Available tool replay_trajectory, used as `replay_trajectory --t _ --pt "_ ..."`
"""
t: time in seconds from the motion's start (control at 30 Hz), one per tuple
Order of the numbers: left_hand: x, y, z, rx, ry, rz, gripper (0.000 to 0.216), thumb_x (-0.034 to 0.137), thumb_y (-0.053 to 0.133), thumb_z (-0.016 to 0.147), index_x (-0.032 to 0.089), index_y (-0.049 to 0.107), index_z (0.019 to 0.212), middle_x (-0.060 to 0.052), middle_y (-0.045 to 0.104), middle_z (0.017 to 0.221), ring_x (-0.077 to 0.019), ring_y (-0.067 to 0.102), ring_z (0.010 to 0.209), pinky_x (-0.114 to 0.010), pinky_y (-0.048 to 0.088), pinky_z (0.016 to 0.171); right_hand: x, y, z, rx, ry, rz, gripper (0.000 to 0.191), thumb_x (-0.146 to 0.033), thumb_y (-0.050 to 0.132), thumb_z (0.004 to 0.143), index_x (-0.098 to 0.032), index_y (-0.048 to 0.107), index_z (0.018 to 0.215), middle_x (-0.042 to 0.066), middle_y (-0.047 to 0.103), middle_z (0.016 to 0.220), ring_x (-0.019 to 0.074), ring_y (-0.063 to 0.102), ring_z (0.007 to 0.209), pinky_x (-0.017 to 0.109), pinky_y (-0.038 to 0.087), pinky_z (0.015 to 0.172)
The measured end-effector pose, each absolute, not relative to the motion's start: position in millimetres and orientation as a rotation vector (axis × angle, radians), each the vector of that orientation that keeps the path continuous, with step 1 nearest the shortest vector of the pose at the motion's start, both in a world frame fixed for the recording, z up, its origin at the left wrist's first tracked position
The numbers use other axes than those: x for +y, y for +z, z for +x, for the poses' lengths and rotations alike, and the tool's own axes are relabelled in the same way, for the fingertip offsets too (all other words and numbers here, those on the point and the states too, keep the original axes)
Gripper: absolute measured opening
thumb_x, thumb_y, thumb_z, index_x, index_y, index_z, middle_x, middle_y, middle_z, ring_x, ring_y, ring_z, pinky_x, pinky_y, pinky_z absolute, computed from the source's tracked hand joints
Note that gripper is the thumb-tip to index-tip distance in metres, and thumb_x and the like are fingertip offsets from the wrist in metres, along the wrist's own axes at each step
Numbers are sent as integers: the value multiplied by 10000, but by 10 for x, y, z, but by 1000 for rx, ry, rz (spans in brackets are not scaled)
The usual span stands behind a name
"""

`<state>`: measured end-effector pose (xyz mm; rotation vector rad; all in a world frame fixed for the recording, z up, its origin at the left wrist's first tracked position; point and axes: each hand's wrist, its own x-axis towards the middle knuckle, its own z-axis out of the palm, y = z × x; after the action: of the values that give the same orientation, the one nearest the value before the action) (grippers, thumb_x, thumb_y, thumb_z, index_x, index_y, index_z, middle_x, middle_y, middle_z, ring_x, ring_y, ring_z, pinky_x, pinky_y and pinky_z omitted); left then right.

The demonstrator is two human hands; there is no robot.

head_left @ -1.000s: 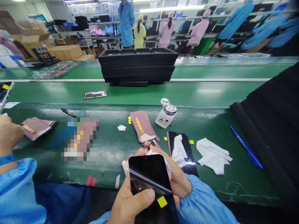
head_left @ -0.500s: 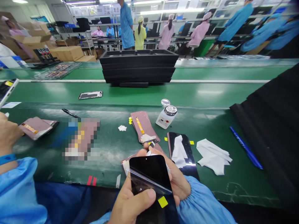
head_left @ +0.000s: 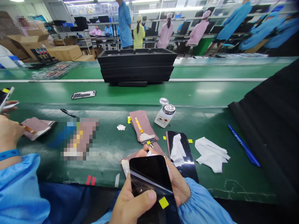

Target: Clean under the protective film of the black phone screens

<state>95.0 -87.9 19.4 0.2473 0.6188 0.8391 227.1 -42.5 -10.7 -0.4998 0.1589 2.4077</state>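
Observation:
Low in the middle of the view, both my hands hold a black phone screen (head_left: 150, 168) over the near edge of the green bench. My left hand (head_left: 130, 205) grips it from below, its thumb pressed on a clear film (head_left: 149, 184) that lies across the glass and carries a yellow tab (head_left: 163, 202). My right hand (head_left: 179, 183) wraps round the screen's right side, with a bit of white cloth (head_left: 151, 153) showing at its fingertips. Under the screen lies a pink-backed panel (head_left: 127, 160).
On the bench are a stack of pink-backed panels (head_left: 142, 126), a white solvent bottle (head_left: 165, 115), a black screen (head_left: 184, 168) under a wipe, white wipes (head_left: 210, 152) and a blue pen (head_left: 244, 145). Black trays (head_left: 136, 65) stand behind the belt. A co-worker's hand (head_left: 9, 133) is at left.
The phone frame on the green belt has travelled left. The co-worker's hand and phone at left have shifted lower. My hands and the screen have barely moved.

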Motion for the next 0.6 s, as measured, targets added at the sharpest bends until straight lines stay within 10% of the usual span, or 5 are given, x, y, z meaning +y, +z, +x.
replay_trajectory --t 0.33,0.6 --pt "-880 230 972 657 847 169 973 142 715 750 423 150 1491 -18 511 1428 -284 534 1239 -464 394 1073 -362 -124 2293 362 2176 -627 173 -328 658 855 -165 646 800 -12 715 661 83 619 436 143 432 346" --pt "-881 255 904 752 901 190 923 94 669 776 374 169 1500 -63 653 1248 -271 657 1069 -434 500 960 -338 42 2521 -117 1841 -838 245 -310 827 660 -163 641 721 -90 453 420 23 374 311 101 315 291"
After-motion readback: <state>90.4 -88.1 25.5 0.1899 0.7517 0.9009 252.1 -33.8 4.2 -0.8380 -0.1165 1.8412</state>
